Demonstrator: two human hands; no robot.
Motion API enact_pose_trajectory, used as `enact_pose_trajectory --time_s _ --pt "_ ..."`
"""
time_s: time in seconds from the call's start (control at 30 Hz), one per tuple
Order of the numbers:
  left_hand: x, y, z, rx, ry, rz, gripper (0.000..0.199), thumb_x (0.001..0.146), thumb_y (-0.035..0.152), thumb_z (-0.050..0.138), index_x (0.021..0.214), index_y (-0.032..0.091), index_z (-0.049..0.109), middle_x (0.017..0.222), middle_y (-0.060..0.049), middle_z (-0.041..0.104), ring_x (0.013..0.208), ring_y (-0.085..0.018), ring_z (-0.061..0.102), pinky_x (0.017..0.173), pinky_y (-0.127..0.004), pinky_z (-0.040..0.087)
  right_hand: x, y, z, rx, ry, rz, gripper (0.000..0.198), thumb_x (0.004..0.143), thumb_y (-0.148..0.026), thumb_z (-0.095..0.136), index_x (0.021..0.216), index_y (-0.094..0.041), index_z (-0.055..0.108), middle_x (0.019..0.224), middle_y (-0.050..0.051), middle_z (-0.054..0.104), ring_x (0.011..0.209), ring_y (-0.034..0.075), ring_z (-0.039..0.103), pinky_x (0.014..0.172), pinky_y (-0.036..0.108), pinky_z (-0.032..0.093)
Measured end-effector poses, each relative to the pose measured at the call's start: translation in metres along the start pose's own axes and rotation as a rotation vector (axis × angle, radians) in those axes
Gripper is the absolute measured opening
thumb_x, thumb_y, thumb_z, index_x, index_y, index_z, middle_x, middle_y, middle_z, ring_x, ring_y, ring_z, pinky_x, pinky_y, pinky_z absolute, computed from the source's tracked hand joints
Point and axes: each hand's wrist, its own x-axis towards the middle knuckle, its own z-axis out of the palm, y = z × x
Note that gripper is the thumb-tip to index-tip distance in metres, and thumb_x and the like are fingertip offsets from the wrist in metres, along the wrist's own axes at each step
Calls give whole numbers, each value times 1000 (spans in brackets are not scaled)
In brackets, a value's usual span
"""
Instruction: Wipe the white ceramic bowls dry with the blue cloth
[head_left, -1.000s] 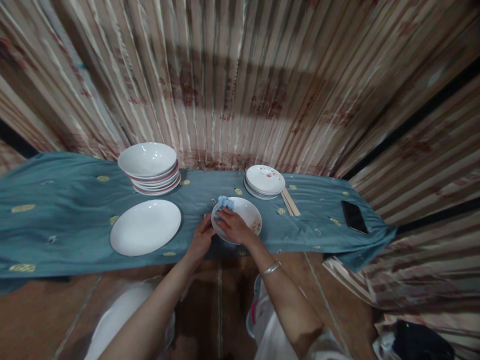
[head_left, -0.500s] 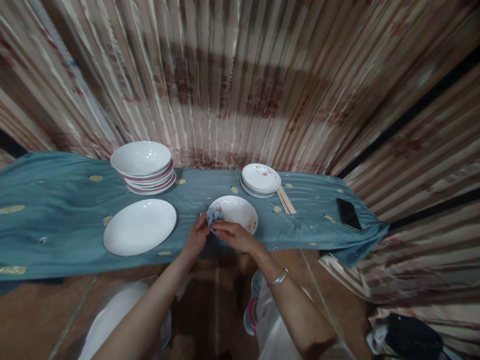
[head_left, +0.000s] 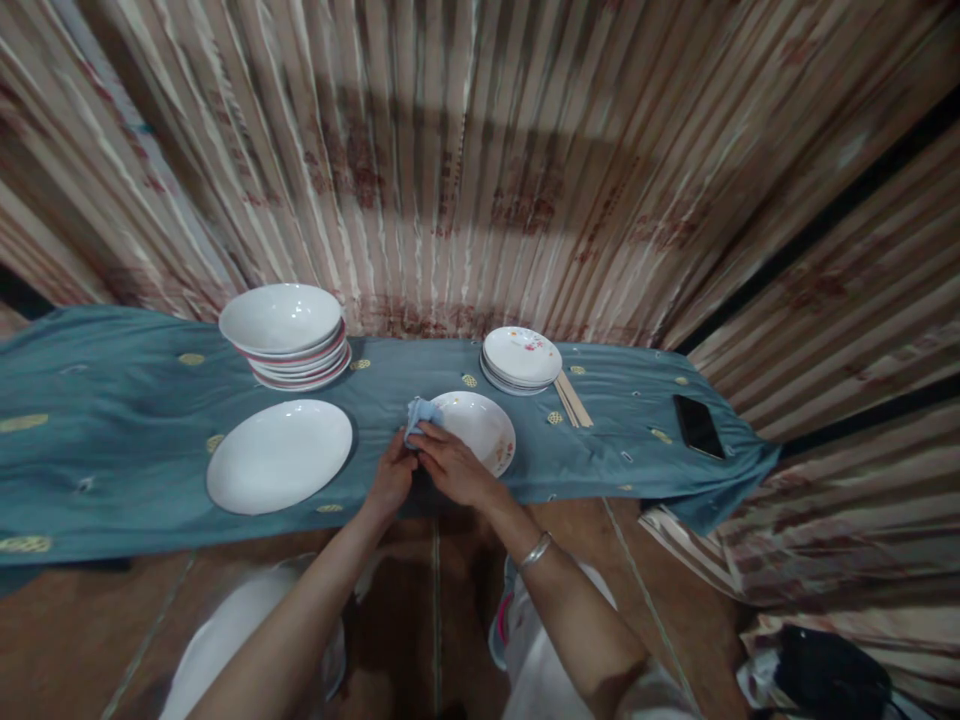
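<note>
A light blue cloth (head_left: 421, 418) is bunched over the left rim of a white floral plate (head_left: 484, 430) near the table's front edge. My right hand (head_left: 454, 468) presses the cloth against that rim, its fingers closed on it. Beside it, my left hand (head_left: 393, 472) grips the plate's near left edge, partly hidden by the cloth and the other hand. Left of my hands lies a large white oval plate (head_left: 281, 458).
Behind stand a stack of white bowls and plates (head_left: 283, 320) and a stack of small floral plates (head_left: 523, 357). Wooden chopsticks (head_left: 573, 402) lie beside the small stack. A black phone (head_left: 697, 426) rests at the right on the teal tablecloth (head_left: 622, 390). A pleated curtain (head_left: 450, 180) hangs behind.
My right hand and the cloth have shifted left and slightly away from me, from inside the plate onto its left rim. My left hand has stayed nearly in place.
</note>
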Motion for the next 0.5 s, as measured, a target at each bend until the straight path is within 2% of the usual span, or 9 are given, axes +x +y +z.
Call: enact_pose_trajectory --time_s 0.2,0.5 --pt "-1 2 4 -118 22 -149 77 59 26 61 134 13 46 113 -10 68 109 -27 61 100 -43 43 17 5 3 -213 29 44 35 93 -15 43 126 -12 57 138 15 50 129 22 46 110 38 36" --pt "-1 0 5 -94 8 -84 76 61 24 66 134 18 46 115 -8 69 110 -26 61 101 -44 43 30 14 -3 -346 15 147 38 92 -14 40 127 -19 54 140 9 49 130 22 41 109 40 34"
